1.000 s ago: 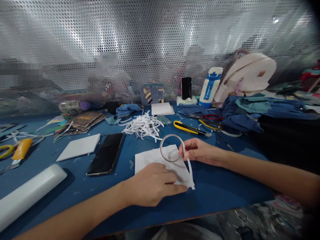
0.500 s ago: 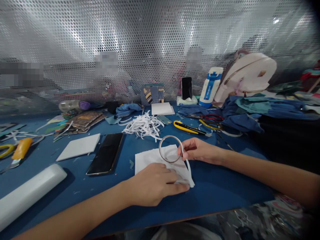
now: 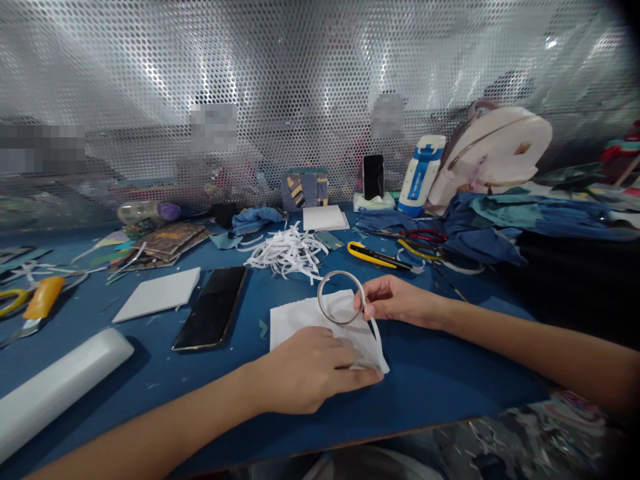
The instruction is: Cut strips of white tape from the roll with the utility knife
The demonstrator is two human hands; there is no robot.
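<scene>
My right hand (image 3: 387, 299) pinches a thin metal ring (image 3: 320, 298) and holds it tilted up above a white sheet (image 3: 290, 320). A narrow white strip (image 3: 379, 343) runs down from those fingertips to the sheet's right corner; whether it is glued to the sheet or the ring I cannot tell. My left hand (image 3: 305, 370) lies flat over the sheet's near side, fingers stretched to the right, fingertips pressing near the corner where the strip ends. Part of the sheet is hidden beneath it. Behind the ring lies a pile of curled white strips (image 3: 287, 251).
A black phone (image 3: 213, 307), a white card (image 3: 159, 293) and a long white object (image 3: 65, 390) lie left. Beyond are a yellow box cutter (image 3: 375, 255), red-handled scissors (image 3: 425, 235), blue cloth (image 3: 490, 233), a bottle (image 3: 421, 177) and a backpack (image 3: 505, 147). The table's edge (image 3: 360, 440) is near.
The fingertips of my left hand have slid slightly right and down along the sheet's corner. My right hand and the ring stay nearly where they were.
</scene>
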